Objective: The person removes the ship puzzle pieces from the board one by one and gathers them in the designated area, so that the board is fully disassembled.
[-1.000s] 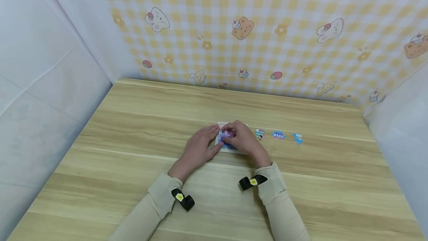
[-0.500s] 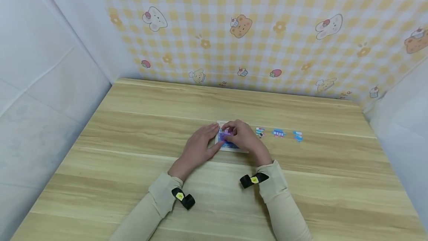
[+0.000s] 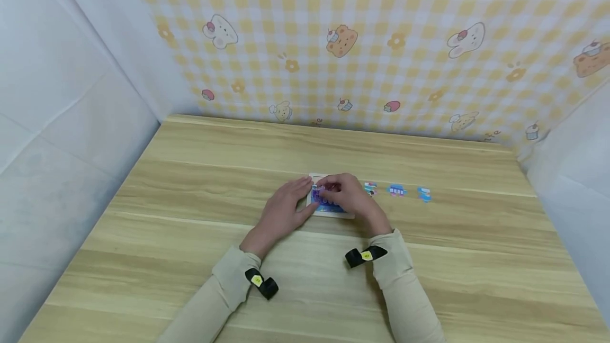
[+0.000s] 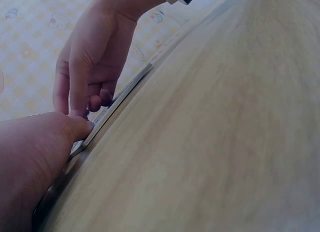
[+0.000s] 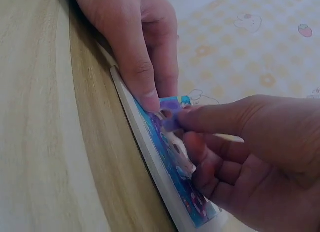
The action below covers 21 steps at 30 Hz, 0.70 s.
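Note:
A small jigsaw board (image 3: 335,215) with a white rim and a blue and purple picture lies flat on the table in the head view. My left hand (image 3: 283,208) rests at its left side, fingers extended along the upper left corner and thumb on the lower left. Over the board, my right hand (image 3: 351,196) pinches a purple puzzle piece (image 5: 172,119) between thumb and fingertips. In the right wrist view that piece is tilted at the board's left end, close to the left thumb. The right hand hides part of the picture.
Right of the board lie three loose puzzle pieces: a multicoloured one (image 3: 370,188), a blue and purple one (image 3: 397,190) and a blue one (image 3: 424,193). A checked curtain (image 3: 367,68) hangs behind the wooden table (image 3: 157,258).
The right hand has shifted slightly to the right over the board, still pinching the purple piece, and more of the picture shows. The left hand stays in place.

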Available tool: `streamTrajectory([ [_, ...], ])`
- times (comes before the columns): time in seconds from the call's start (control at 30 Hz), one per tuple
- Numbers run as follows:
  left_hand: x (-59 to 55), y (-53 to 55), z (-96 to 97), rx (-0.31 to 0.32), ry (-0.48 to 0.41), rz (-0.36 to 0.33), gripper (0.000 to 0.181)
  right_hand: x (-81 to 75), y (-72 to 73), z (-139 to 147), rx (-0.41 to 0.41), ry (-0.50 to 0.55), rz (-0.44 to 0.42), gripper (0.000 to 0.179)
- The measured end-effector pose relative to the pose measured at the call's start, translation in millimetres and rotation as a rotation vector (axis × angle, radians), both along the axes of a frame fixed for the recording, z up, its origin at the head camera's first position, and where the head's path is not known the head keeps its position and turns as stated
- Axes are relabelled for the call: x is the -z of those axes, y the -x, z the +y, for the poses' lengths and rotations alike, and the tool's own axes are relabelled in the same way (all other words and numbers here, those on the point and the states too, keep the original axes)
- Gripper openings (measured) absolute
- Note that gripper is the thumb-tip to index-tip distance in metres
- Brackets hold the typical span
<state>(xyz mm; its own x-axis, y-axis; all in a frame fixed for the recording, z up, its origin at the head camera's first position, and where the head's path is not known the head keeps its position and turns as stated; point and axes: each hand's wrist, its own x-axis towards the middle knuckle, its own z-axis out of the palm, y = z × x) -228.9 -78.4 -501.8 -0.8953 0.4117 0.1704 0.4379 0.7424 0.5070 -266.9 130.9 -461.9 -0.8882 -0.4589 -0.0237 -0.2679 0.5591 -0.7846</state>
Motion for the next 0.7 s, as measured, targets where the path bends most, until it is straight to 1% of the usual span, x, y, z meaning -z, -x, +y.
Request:
streamTrajectory([
  [0.13, -2.4, -2.7, 1.4, -0.010, -0.015, -0.021, 0.064, -7.2, -5.2, 11.0, 0.063, 0.100, 0.011, 0.019],
  [0.2, -3.0, -3.9, 1.3, -0.022, -0.022, -0.032, 0.064, -11.0, -10.2, 20.2, 0.103, 0.130, 0.028, 0.019],
  [0.33, -2.8, -4.9, 1.7, -0.034, -0.037, -0.042, 0.065, -13.6, -26.5, 48.4, 0.184, 0.095, 0.052, 0.018],
  [0.43, -2.7, -4.9, 1.3, -0.031, -0.038, -0.042, 0.065, -10.1, -39.9, 72.5, 0.210, 0.052, 0.029, 0.021],
  [0.5, -2.5, -4.9, 0.3, -0.027, -0.035, -0.040, 0.066, -6.8, -47.2, 86.7, 0.219, 0.042, 0.005, 0.022],
  [0.6, -1.2, -4.0, -0.6, -0.018, -0.038, -0.030, 0.066, -1.9, -54.2, 103.7, 0.240, 0.048, -0.012, 0.018],
  [0.7, 0.7, -4.3, -0.9, -0.019, -0.044, -0.031, 0.065, 2.2, -57.0, 112.3, 0.262, 0.064, -0.025, 0.013],
])
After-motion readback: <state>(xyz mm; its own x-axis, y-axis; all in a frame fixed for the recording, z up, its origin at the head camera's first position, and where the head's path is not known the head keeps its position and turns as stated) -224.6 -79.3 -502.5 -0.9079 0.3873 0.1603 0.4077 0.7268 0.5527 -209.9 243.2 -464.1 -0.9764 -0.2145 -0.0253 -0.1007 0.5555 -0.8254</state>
